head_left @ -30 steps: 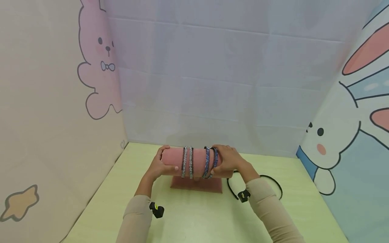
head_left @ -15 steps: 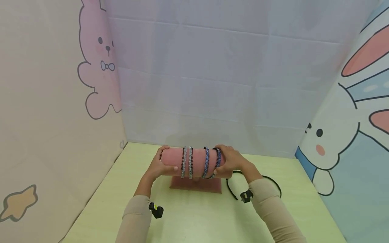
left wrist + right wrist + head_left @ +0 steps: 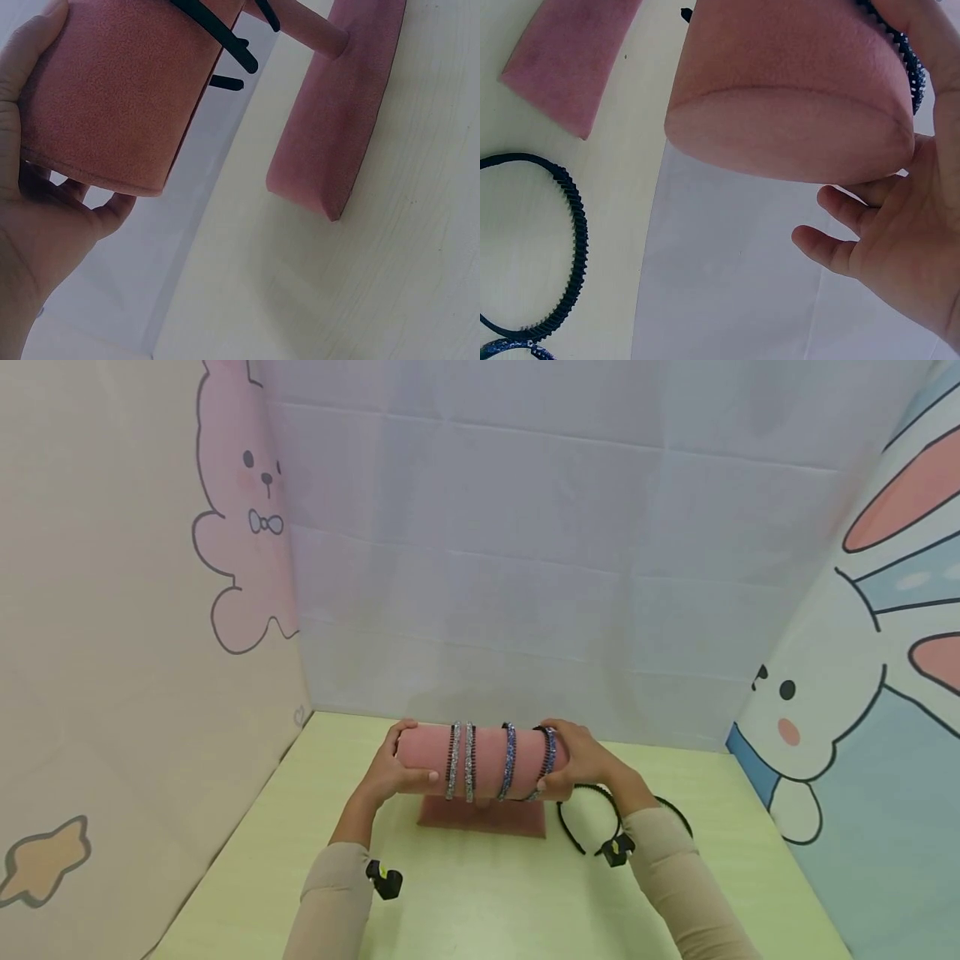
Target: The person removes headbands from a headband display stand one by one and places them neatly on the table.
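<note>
A pink velvety roll (image 3: 489,767) stands on a pink base (image 3: 480,817) and carries two silver glitter headbands (image 3: 453,764) on its left half. Farther right along it sit a blue glitter headband (image 3: 510,762) and a second blue headband (image 3: 551,752). My left hand (image 3: 382,777) grips the roll's left end, thumb in front and fingers behind. At the other end my right hand (image 3: 585,762) pinches the second blue headband, thumb at the front and fingers over the top. In the right wrist view, two of that hand's fingers (image 3: 825,251) hang free beneath the roll (image 3: 780,135).
A toothed black headband (image 3: 580,225) lies on the pale table (image 3: 450,893), right of the base. Another headband (image 3: 678,814) lies partly behind my right forearm. Cloth walls (image 3: 480,568) enclose the table at the back and both sides.
My right hand has slid the outer blue headband rightward along the roll, widening the gap to the other blue headband. My left hand has kept its grip.
</note>
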Motion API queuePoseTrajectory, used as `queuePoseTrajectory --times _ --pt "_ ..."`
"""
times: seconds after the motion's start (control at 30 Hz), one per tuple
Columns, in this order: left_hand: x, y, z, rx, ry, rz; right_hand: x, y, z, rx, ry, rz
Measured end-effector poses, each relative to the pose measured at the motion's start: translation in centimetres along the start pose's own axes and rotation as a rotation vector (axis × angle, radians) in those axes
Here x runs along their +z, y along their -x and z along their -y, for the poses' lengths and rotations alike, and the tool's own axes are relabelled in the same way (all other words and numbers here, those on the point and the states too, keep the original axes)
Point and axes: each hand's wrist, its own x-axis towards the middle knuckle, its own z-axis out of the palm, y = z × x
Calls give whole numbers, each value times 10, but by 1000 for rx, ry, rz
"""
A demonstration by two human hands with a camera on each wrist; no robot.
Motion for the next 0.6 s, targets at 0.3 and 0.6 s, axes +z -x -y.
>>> queuePoseTrajectory --times 0.3,0.6 --pt "-1 -8 15 2 -3 -16 -1 5 -10 21 -84 13" --pt "-2 -15 27 19 1 -28 -6 13 -18 13 -118 25"
